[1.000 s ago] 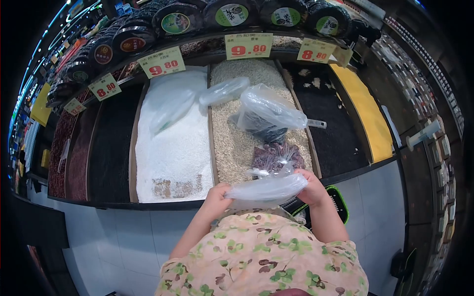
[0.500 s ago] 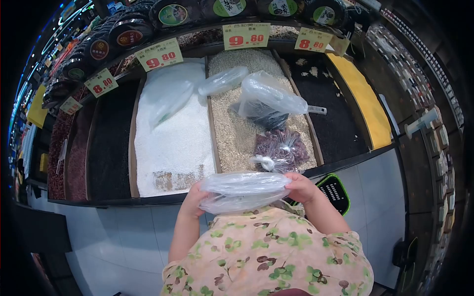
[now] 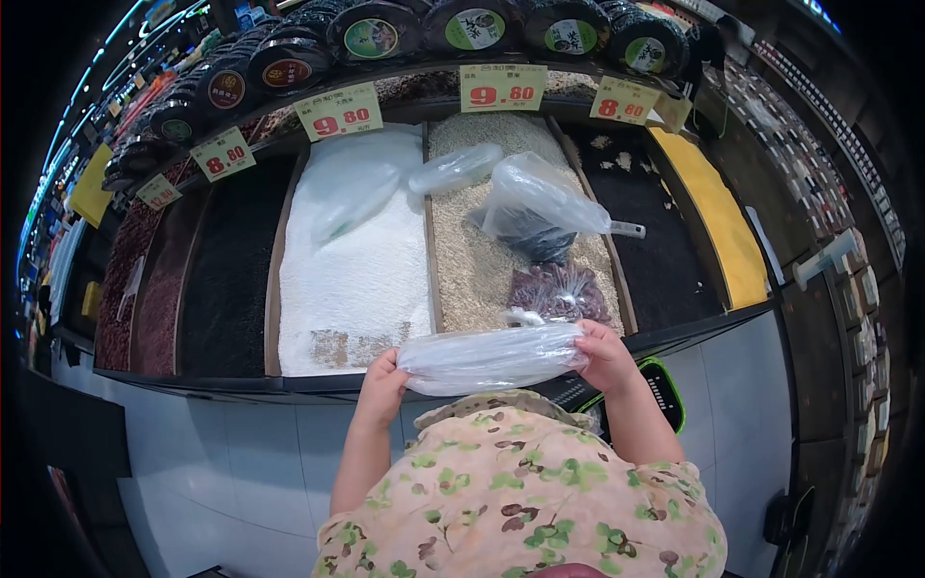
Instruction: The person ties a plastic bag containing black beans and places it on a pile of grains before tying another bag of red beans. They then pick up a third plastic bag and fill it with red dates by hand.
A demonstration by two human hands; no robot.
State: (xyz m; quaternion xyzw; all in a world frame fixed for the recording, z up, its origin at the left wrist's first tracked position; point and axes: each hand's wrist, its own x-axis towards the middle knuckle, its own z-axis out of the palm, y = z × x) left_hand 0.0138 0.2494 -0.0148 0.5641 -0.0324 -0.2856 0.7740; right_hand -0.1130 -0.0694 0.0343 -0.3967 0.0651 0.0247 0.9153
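A divided bench [image 3: 217,384] of dry goods, with a clear plastic bag [image 3: 491,359] stretched between two hands.
White grains [image 3: 356,279] fill one compartment; the plastic bag spans the near edge, near a tied bag of dark red pieces [image 3: 568,292]; left hand [image 3: 383,383] and right hand [image 3: 607,358] each have a closed grip on one end.

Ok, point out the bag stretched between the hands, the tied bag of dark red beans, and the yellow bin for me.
Stretched plastic bag [image 3: 491,360]: head view, middle of the film.
Tied bean bag [image 3: 568,289]: head view, its bean-filled body.
Yellow bin [image 3: 718,217]: head view, its yellow contents.
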